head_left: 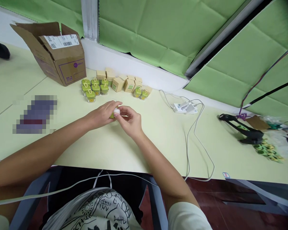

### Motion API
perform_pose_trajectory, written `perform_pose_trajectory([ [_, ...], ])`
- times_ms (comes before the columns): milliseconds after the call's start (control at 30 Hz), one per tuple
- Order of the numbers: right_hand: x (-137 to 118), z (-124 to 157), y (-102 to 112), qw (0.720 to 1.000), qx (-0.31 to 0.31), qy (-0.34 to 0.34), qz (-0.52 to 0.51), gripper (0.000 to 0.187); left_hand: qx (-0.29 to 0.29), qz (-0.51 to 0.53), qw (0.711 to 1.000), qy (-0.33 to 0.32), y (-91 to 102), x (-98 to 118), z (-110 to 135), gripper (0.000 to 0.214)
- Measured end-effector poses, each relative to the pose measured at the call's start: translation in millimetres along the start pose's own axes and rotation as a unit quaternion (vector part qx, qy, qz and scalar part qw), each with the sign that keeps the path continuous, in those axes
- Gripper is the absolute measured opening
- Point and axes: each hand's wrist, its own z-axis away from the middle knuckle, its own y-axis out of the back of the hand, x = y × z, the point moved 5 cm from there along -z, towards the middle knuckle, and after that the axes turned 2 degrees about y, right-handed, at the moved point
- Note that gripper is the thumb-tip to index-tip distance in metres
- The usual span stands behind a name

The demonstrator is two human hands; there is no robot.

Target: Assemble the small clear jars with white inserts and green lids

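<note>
Over the table, my left hand and my right hand meet around a small green and white piece. Its white rounded part shows between my fingers, while most of the green part is covered. My right thumb presses against the white part, and my left fingers wrap the other side. Beyond my hands sits a group of small clear jars with green lids, each lid with a pale loop. Two more green-lidded jars stand to the right, in front of small tan boxes.
An open cardboard box stands at the back left. A blurred purple item lies left of my arms. To the right are a white power strip with looping cables, a black stand and a bag of green pieces.
</note>
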Motion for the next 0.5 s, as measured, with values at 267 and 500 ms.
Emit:
perform_pose_trajectory([
  [267, -3.6, -0.9, 1.4, 1.000, 0.003, -0.015, -0.010, 0.054, 0.019, 0.007, 1.000, -0.024, 0.4, 2.2, 1.3, 0.049],
  [500, 3.1, -4.8, 0.9, 0.999, 0.007, -0.034, -0.018, 0.066, 0.045, 0.033, 0.998, -0.018, -0.6, 2.6, 0.2, 0.053],
])
